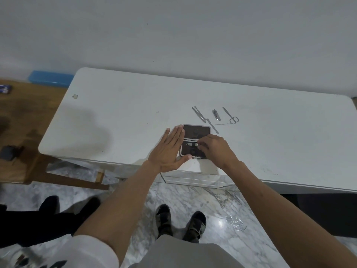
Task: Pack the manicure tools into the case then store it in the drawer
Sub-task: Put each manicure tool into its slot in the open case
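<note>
The case lay open on the near edge of the white desk, its dark lining showing. The left hand was laid flat, fingers straight, against the case's left side to steady it. The right hand had its fingers curled over a small metal tool at the middle of the case, apparently being seated in a slot; the grip itself was partly hidden.

The step would be done well if the case was kept braced while the tool was pressed fully home.

Just beyond the case, tweezers, a file, a nail clipper, scissors and a thin pick were left unpacked. A drawer front was seen under the desk edge. Nothing was seen blocking the reach.
</note>
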A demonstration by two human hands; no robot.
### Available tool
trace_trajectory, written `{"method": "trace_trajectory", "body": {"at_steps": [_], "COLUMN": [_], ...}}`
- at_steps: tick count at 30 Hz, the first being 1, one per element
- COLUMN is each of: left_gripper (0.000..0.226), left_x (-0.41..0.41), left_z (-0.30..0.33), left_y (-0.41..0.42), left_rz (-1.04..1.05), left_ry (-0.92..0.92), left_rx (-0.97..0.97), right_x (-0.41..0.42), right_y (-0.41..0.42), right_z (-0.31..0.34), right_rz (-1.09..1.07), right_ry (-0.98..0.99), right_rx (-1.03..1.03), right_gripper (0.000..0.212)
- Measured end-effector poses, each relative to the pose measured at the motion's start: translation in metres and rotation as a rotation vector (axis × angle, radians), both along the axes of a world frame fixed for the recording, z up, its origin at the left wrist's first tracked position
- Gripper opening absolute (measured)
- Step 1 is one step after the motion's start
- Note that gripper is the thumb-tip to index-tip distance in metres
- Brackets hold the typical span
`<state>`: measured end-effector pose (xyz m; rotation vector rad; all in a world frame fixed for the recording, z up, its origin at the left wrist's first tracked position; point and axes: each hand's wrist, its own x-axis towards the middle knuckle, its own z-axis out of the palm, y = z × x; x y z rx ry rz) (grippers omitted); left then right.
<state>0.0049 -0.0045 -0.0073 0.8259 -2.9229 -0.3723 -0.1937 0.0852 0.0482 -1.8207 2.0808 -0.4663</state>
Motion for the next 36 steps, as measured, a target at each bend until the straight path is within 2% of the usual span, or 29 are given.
{"method": "trace_trajectory", "body": {"at_steps": [5, 9, 15, 23, 36], "left_gripper": [0.096, 0.096, 0.096, 0.095, 0.096], "left_x": [0.0, 0.0, -0.001, -0.001, -0.001], "left_z": [0.0, -0.001, -0.003, -0.003, 0.0], "left_y": [0.0, -0.001, -0.002, -0.002, -0.002], "left_rz": [0.001, -0.002, 0.005, 0.014, 0.02], "left_ry": [0.009, 0.014, 0.012, 0.016, -0.036], "left_rx": [0.001, 0.008, -0.021, -0.009, -0.007], "right_x": [-0.014, -0.047, -0.074, -0.073, -0.077], "right_y": [-0.007, -0.039, -0.084, -0.103, -0.097], "right_z": [0.019, 0.024, 0.023, 0.021, 0.03], "right_rz": [-0.05, -0.228, -0.383, -0.367, -0.286], "right_ry": [-0.087, -0.023, 0.08, 0.088, -0.001], "right_rx": [-0.04, -0.083, 0.118, 0.222, 0.347], "right_gripper": [0.023, 0.019, 0.034, 0.041, 0.029]}}
